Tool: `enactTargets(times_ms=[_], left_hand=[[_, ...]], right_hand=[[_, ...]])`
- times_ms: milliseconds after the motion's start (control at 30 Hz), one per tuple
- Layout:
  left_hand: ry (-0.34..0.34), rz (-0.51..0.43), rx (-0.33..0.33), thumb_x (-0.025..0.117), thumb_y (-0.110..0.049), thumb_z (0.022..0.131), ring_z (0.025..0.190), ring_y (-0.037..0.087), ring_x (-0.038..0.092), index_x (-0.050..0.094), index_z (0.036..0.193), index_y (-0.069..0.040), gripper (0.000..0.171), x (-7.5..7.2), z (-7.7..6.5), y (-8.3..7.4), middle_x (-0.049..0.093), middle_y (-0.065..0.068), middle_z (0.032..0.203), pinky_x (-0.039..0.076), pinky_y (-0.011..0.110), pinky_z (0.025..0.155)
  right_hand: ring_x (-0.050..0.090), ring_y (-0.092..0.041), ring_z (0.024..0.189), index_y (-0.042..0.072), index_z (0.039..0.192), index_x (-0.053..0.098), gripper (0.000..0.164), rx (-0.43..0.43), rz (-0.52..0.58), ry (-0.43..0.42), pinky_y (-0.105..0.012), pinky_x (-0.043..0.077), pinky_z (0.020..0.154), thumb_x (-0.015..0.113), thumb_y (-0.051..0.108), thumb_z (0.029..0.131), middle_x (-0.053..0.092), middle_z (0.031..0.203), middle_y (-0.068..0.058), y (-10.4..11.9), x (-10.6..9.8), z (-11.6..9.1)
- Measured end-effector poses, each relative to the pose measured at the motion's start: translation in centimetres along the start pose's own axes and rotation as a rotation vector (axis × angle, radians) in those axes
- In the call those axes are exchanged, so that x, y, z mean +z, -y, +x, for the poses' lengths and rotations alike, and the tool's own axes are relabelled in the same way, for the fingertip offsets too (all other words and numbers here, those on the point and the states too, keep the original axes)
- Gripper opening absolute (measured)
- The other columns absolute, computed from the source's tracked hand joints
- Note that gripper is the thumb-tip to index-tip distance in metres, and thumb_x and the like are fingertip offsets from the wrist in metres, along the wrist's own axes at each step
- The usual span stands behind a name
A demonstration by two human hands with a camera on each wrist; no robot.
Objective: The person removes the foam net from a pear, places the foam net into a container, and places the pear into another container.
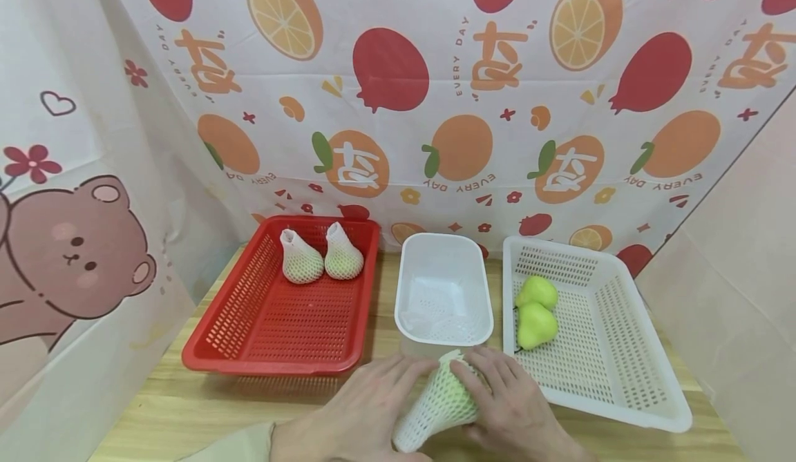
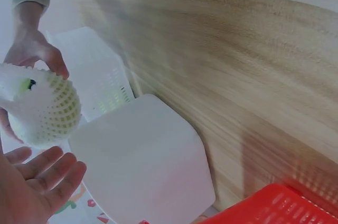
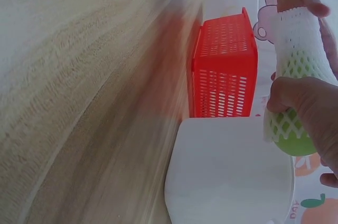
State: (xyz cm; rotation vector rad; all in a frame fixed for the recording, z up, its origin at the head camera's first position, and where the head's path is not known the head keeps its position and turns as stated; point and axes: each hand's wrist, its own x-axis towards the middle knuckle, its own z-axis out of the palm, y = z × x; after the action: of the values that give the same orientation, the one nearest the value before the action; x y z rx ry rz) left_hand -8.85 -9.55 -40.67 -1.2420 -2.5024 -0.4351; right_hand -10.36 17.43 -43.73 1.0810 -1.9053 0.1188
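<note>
A green pear in a white foam net (image 1: 443,403) lies tilted between the two hands, above the table's front. My right hand (image 1: 513,407) grips its fat end; the right wrist view shows the thumb across the net (image 3: 301,71) and the pear's bare green bottom (image 3: 296,142) sticking out. My left hand (image 1: 367,407) is beside the net's narrow end. In the left wrist view the left hand's fingers (image 2: 58,176) are extended close to the netted pear (image 2: 50,110), with the palm turned up. There, a dark stem shows through the net's opening.
A red basket (image 1: 273,365) at left holds two netted pears (image 1: 343,255). In the middle stands a white bin (image 1: 488,296) with pale, translucent material at its bottom. A white basket (image 1: 659,414) at right holds two bare green pears (image 1: 537,325). A fruit-print curtain (image 1: 410,137) hangs behind.
</note>
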Motion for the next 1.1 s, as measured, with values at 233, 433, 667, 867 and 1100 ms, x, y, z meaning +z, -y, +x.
enactTargets(times_ms=[233,433,667,867,1100], left_hand=[[0.115,-0.024,-0.037,0.064,-0.078,0.085,0.116,0.012,0.066,0.044,0.153,-0.015,0.095,-0.2,0.3,-0.4,0.068,-0.004,0.128,0.059,0.034,0.089],[0.119,-0.025,-0.028,0.063,-0.077,0.087,0.114,0.011,0.066,0.044,0.154,-0.015,0.093,-0.2,0.4,-0.4,0.068,-0.005,0.128,0.059,0.033,0.087],[0.087,-0.013,-0.017,0.065,-0.075,0.086,0.109,0.011,0.068,0.047,0.151,-0.013,0.091,0.0,0.7,-0.4,0.07,-0.003,0.123,0.059,0.029,0.083],[0.083,-0.012,-0.007,0.073,-0.067,0.083,0.108,0.011,0.069,0.047,0.15,-0.013,0.089,0.0,1.1,-0.5,0.07,-0.003,0.124,0.059,0.028,0.082],[0.098,0.018,-0.009,0.077,-0.063,0.081,0.109,0.009,0.069,0.048,0.148,-0.017,0.086,0.2,1.6,-0.6,0.07,-0.006,0.123,0.059,0.027,0.083]], right_hand=[[0.072,-0.03,0.103,0.006,0.126,0.068,0.052,-0.02,-0.011,0.028,-0.042,0.063,0.082,0.054,0.047,0.097,0.072,0.116,-0.014,0.2,-0.1,-0.1],[0.071,-0.029,0.103,0.005,0.127,0.068,0.061,-0.084,-0.047,-0.006,-0.043,0.062,0.083,0.056,0.058,0.099,0.071,0.114,-0.013,0.2,0.1,0.0],[0.07,-0.028,0.103,0.001,0.127,0.067,0.058,-0.124,-0.018,-0.044,-0.038,0.061,0.085,0.054,0.052,0.102,0.071,0.116,-0.014,0.3,0.1,0.1],[0.069,-0.026,0.101,0.0,0.125,0.067,0.06,-0.141,0.005,-0.077,-0.036,0.06,0.082,0.053,0.055,0.103,0.071,0.114,-0.014,0.2,0.0,0.4],[0.07,-0.026,0.1,0.0,0.123,0.067,0.053,-0.18,0.036,-0.1,-0.035,0.061,0.08,0.057,0.048,0.102,0.072,0.113,-0.014,0.2,-0.1,0.7]])
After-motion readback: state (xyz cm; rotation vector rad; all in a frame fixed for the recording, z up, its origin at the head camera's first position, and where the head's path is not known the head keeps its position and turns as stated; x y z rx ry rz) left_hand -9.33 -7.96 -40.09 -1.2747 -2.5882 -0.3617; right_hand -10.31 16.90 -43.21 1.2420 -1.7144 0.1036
